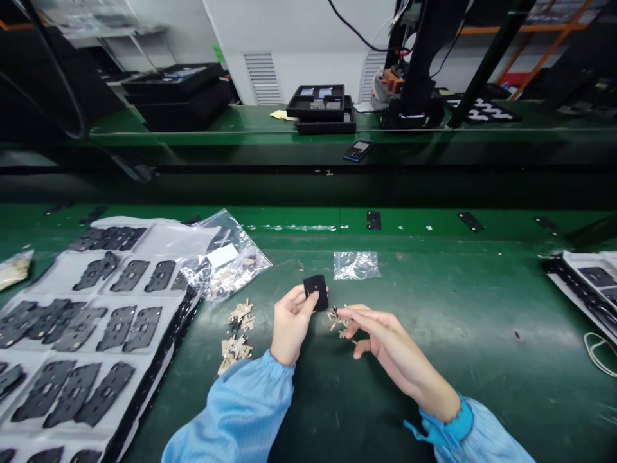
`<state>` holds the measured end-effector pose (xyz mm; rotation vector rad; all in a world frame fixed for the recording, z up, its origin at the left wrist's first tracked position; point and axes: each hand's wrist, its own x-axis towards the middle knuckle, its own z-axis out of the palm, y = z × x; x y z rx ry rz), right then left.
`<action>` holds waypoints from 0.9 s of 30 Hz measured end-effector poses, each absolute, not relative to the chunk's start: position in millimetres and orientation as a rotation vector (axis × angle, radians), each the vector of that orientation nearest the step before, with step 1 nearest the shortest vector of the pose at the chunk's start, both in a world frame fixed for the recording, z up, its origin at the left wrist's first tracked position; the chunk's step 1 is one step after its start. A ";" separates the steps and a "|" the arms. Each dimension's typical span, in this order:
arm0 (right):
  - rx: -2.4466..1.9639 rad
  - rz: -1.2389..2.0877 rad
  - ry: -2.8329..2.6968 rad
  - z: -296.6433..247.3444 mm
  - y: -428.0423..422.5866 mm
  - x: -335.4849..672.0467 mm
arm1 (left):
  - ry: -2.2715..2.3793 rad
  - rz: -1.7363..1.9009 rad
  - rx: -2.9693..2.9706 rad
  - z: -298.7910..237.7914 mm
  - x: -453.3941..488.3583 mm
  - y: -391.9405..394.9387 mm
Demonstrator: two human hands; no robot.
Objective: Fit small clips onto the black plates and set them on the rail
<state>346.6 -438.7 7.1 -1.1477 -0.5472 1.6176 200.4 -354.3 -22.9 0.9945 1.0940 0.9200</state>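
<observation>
My left hand [294,321] is closed on a thin black plastic plate [315,292], its thumb pressed on the front face. The plate is tilted up above the bench and has a small light spot near its middle. My right hand [378,344] is just to the right, fingers stretched and apart, tips over a small pile of beige and black pieces [343,332]. A tiny dark bit lies at the index fingertip; whether the finger touches it is unclear. Left of my left wrist is a larger heap of beige strips [236,347] with some black bits.
A white tray sheet [168,308] with rows of black plates fills the left. Behind it lies a clear bag of parts [231,263]; a small clear bag [357,265] is ahead. Single plates [373,220] rest on the green strip. Black trays [315,106] stand on the shelf.
</observation>
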 end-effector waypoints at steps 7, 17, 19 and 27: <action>-1.200 1.628 -0.540 9.3 -437.3 344.0 | 1.060 0.898 0.976 -23.7 202.5 -359.3; -1.225 1.611 -0.564 5.5 -436.9 344.7 | 1.051 0.907 0.990 -23.9 203.7 -359.9; -1.228 1.611 -0.568 6.1 -436.3 344.5 | 1.046 0.906 0.993 -24.0 203.6 -360.3; -1.194 1.658 -0.493 6.6 -435.5 347.4 | 1.059 0.882 0.975 -19.6 204.1 -360.9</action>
